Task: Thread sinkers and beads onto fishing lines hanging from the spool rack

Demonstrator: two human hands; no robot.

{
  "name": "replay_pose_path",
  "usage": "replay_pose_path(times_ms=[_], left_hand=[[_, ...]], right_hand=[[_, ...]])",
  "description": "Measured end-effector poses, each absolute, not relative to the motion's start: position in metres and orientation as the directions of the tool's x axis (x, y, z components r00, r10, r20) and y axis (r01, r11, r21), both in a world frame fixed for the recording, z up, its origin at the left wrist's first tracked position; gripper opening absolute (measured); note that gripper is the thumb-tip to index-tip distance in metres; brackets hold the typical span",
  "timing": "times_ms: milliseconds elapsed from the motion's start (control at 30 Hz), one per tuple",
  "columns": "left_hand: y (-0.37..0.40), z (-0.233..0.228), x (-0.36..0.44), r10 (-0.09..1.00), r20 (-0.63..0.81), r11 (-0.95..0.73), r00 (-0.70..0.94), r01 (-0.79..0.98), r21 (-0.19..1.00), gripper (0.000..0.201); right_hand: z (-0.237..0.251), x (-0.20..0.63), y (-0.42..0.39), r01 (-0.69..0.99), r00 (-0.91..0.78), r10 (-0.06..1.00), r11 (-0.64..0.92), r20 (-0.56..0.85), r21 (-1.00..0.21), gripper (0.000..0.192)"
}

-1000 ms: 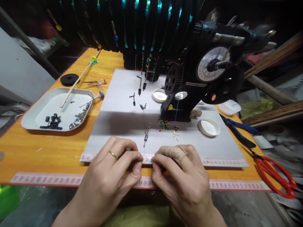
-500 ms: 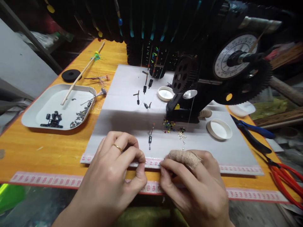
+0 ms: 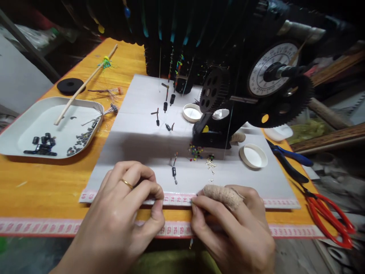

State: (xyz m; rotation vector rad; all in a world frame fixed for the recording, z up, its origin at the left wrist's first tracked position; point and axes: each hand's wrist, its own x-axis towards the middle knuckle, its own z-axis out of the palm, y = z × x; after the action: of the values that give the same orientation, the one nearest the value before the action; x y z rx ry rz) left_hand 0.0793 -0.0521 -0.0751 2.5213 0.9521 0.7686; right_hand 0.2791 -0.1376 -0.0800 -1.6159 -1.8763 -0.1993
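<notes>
Above the front edge of the white board (image 3: 122,121), my left hand (image 3: 119,209) has thumb and forefinger pinched. My right hand (image 3: 234,224), a tan wrap (image 3: 224,195) around one finger, pinches similarly a short way to its right. Whatever either pinch holds is too fine or hidden to make out. A pink-and-white measuring tape (image 3: 178,199) runs along the board's edge beneath the fingertips. Just beyond the hands lies a small black cylinder with a grey tip (image 3: 174,172). Coloured beads (image 3: 196,151) and small shiny metal pieces (image 3: 210,164) are scattered farther back.
A black geared machine (image 3: 213,91) with a dial stands over the board. At left is a white tray (image 3: 17,118) with black and grey pieces and a stick (image 3: 85,85). Small round lids (image 3: 253,156) sit on the board. Pliers (image 3: 288,163) and red-handled scissors (image 3: 327,217) lie at right.
The whole view has shifted, so the table and machine appear farther left. My hands sit slightly farther apart, with both pinches kept.
</notes>
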Motion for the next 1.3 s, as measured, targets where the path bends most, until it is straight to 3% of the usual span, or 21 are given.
replay_pose_path(times_ms=[533, 933, 1300], left_hand=[[-0.0535, -0.0707, 0.0845, 0.706, 0.358, -0.694, 0.611, 0.497, 0.521, 0.013], [-0.0564, -0.0671, 0.0884, 0.788, 0.309, -0.593, 0.533, 0.519, 0.616, 0.017], [-0.0550, -0.0671, 0.0885, 0.768, 0.327, -0.617, 0.551, 0.496, 0.611, 0.018]], right_hand=[[-0.0827, 0.2803, -0.1377, 0.932, -0.052, 0.829, 0.240, 0.556, -0.271, 0.020], [-0.0842, 0.2777, -0.1390, 0.938, 0.004, 0.809, 0.201, 0.588, -0.284, 0.010], [-0.0830, 0.2779, -0.1377, 0.932, -0.009, 0.815, 0.217, 0.580, -0.290, 0.012]])
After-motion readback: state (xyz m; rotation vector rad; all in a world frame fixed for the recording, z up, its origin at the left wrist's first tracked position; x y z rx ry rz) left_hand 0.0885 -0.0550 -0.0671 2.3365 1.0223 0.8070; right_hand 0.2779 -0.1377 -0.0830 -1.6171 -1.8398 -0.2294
